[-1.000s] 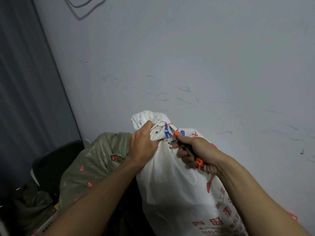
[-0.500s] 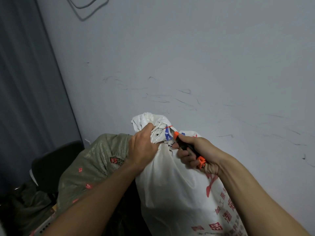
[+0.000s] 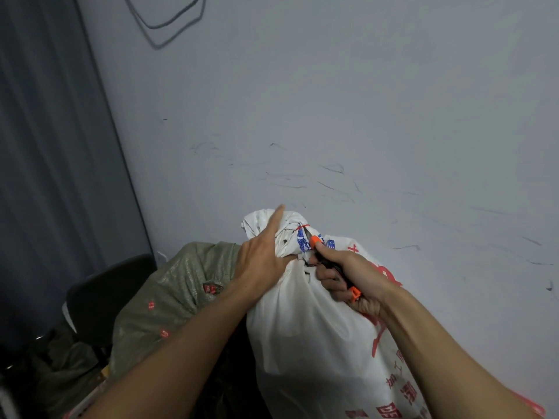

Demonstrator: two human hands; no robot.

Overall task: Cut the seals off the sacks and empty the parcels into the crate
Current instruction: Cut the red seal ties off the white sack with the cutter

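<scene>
A white woven sack (image 3: 314, 343) with red and blue print stands upright in front of me, its neck bunched and tied with a thin red seal (image 3: 304, 226). My left hand (image 3: 263, 258) holds the bunched neck, with the index finger stretched up along the top of the sack. My right hand (image 3: 348, 276) grips a black cutter with orange ends (image 3: 316, 241), its tip right at the red seal. No crate is in view.
A green woven sack (image 3: 169, 300) with red marks leans to the left of the white one. A dark chair (image 3: 102, 291) stands further left by a dark curtain (image 3: 51, 146). A scuffed pale wall (image 3: 363, 116) rises right behind the sacks.
My left index finger has straightened and now points up along the sack top. The cutter tip has stayed at the red seal. The view has shifted slightly.
</scene>
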